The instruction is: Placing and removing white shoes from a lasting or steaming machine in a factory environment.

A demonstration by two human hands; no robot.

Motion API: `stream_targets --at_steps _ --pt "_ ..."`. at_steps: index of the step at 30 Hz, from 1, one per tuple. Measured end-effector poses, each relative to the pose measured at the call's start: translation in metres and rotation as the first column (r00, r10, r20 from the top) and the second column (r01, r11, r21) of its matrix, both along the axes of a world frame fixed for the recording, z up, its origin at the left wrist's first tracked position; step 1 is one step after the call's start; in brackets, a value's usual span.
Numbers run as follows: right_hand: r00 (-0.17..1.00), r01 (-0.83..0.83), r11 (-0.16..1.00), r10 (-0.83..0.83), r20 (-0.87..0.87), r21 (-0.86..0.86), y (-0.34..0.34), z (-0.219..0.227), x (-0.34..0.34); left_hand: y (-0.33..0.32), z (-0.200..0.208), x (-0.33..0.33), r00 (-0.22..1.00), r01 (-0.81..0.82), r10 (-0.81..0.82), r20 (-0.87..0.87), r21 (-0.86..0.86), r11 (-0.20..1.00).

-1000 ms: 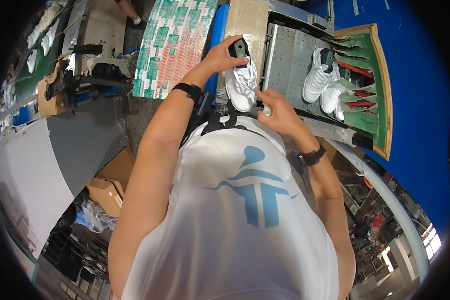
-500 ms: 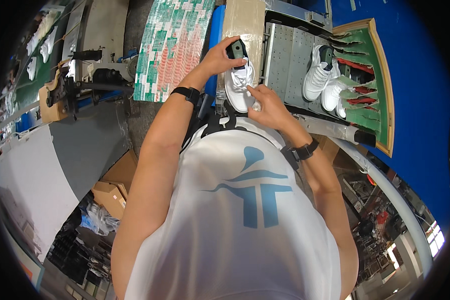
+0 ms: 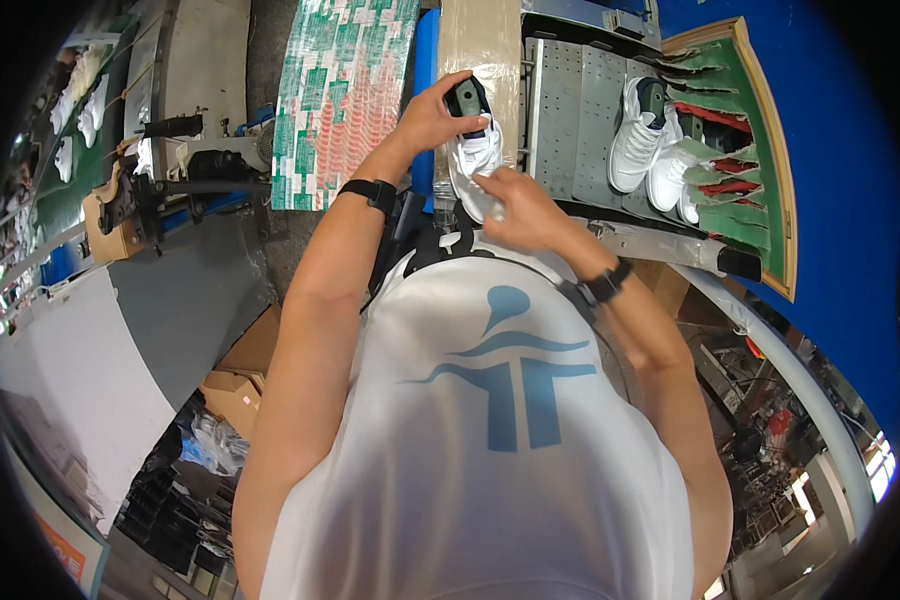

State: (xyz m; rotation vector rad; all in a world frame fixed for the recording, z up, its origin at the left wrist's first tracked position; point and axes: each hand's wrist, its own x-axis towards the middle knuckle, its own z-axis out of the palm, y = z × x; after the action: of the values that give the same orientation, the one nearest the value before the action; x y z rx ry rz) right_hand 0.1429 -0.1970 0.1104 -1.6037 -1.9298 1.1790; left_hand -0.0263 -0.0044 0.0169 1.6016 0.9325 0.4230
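A white lace-up sneaker [image 3: 478, 152], toe toward me, rests on the tape-covered cardboard-brown surface in front of me. In its opening sits a dark green shoe last [image 3: 469, 97]. My left hand [image 3: 433, 118] grips the heel end, thumb on one side and fingers on the other. Over the toe and lower laces, my right hand [image 3: 523, 208] is closed, its index finger and thumb tips at the shoe's front. Whether those fingers pinch a lace or something else is hidden.
To the right, several more white sneakers [image 3: 633, 150] stand on a grey perforated metal conveyor [image 3: 560, 130]. They are beside a wood-framed opening with torn green and red strips [image 3: 740, 150]. Left of the shoe is a board covered in green, white and red labels [image 3: 340, 120].
My right hand has shifted slightly left and down over the sneaker's toe, its fingers more curled. My left hand keeps its hold on the heel end.
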Motion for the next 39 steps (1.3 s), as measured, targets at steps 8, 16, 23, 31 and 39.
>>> stream_targets --at_steps 8,16,23,31,39 --pt "0.939 0.279 0.959 -0.285 -0.192 -0.057 -0.023 -0.002 0.025 -0.003 0.014 0.003 0.999 0.012 -0.008 -0.045 0.074 0.997" --pt "0.964 0.266 0.960 -0.265 -0.014 0.083 -0.012 -0.014 0.025 -0.004 0.015 0.004 0.999 0.012 -0.012 -0.049 0.015 1.000" --pt "0.971 0.193 0.981 -0.187 0.149 -0.026 -0.058 0.001 0.051 -0.003 0.015 0.002 0.998 0.023 -0.014 -0.063 0.155 0.988" --pt "0.969 0.243 0.963 -0.247 0.024 0.114 -0.013 -0.017 0.028 -0.004 0.016 0.006 0.997 0.028 -0.022 -0.068 0.083 0.996" --pt "0.970 0.220 0.958 -0.236 0.064 0.186 -0.014 -0.022 0.024 -0.005 0.020 0.006 0.998 0.008 -0.005 -0.060 0.059 0.998"
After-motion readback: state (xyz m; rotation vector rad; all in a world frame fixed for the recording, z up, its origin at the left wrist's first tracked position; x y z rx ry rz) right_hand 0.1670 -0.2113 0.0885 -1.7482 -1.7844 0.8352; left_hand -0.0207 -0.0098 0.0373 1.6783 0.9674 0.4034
